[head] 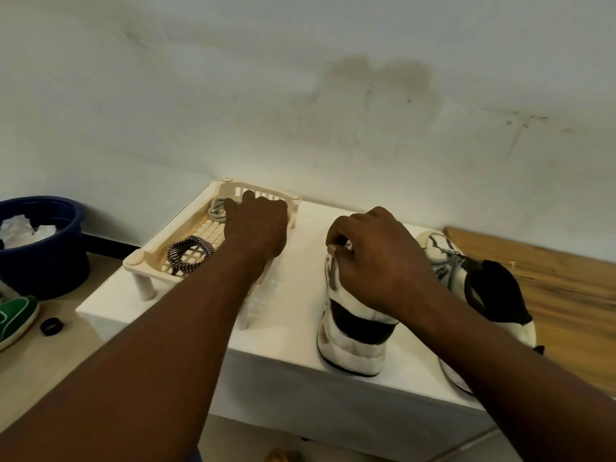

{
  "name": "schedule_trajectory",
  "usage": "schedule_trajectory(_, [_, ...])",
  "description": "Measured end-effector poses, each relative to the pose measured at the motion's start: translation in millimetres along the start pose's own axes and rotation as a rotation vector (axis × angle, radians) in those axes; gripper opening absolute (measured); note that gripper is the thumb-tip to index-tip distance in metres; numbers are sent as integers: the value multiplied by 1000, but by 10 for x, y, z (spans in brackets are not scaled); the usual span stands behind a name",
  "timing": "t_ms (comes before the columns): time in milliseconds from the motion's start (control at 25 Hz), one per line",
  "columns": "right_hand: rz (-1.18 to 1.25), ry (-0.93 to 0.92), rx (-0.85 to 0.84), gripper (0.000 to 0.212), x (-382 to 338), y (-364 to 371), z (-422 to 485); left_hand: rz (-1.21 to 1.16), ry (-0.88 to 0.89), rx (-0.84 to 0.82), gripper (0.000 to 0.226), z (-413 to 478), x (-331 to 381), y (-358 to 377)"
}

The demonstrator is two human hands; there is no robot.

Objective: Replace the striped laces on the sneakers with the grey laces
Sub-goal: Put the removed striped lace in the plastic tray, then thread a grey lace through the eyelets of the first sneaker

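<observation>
Two white, grey and black sneakers stand on a white table (pixel 286 355), the left sneaker (pixel 350 338) heel toward me, the right sneaker (pixel 446 258) partly behind my right arm. My right hand (pixel 376 258) rests on top of the left sneaker, fingers curled at its lace area. In a cream slotted tray (pixel 146 258) lie a coiled black-and-white striped lace (pixel 190 255) and a bundle of grey laces (pixel 217 208). My left hand (pixel 256 225) reaches into the tray, fingers curled down at the grey laces; the grip itself is hidden.
A dark blue bucket (pixel 43 261) with crumpled paper stands at the left on a beige surface, beside a green shoe (pixel 16 318) and a small black ring (pixel 51 326). A wooden board (pixel 550 295) lies at the right. The wall stands close behind the table.
</observation>
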State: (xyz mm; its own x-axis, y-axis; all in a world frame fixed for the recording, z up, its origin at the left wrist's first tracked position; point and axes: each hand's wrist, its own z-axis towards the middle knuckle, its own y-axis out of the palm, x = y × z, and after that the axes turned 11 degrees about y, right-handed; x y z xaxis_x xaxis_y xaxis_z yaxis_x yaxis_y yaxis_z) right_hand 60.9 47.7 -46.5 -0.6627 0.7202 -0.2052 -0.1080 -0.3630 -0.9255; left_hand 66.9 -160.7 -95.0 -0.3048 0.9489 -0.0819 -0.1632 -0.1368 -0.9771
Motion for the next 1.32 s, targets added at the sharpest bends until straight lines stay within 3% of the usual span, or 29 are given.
schedule_trajectory(240, [176, 44, 79, 6, 426, -186, -160, -177, -29, 76, 22, 29, 7, -33])
schedule_trajectory(360, [234, 88, 105, 11, 606, -210, -148, -520, -1, 198, 17, 45, 126, -297])
schedule_trajectory(440, [301, 105, 116, 22, 684, -192, -110, -911, 28, 298, 13, 12, 314, -504])
schedule_trajectory(520, [363, 165, 137, 43, 744, -189, -74, -1287, 74, 269, 19, -37, 536, -651])
schedule_trajectory(640, [402, 273, 117, 63, 881, -223, -18, -1490, 213, 154, 24, -91, 870, -674])
schedule_trajectory(760, [396, 340, 89, 47, 1072, -306, -6, -1533, 242, 191, 20, -37, 1145, -656])
schedule_trajectory(880, [297, 392, 173, 20, 1293, -421, -41, -1306, 213, 287, 17, 23, 1282, -636])
schedule_trajectory(1000, [219, 464, 275, 15, 1527, -548, -80, -1155, 222, 299, 17, 56, 1384, -649])
schedule_trajectory(1160, [148, 545, 389, 24, 1765, -718, -127, -1246, 270, 264, 21, 112, 1608, -728])
schedule_trajectory(1240, [94, 644, 264, 33, 1892, -766, -140, -1277, 273, 253, 22, 138, 1698, -741])
schedule_trajectory(1320, [-37, 754, -1, 52, 1934, -802, -176, -1264, 288, 244, 23, 146, 1794, -725])
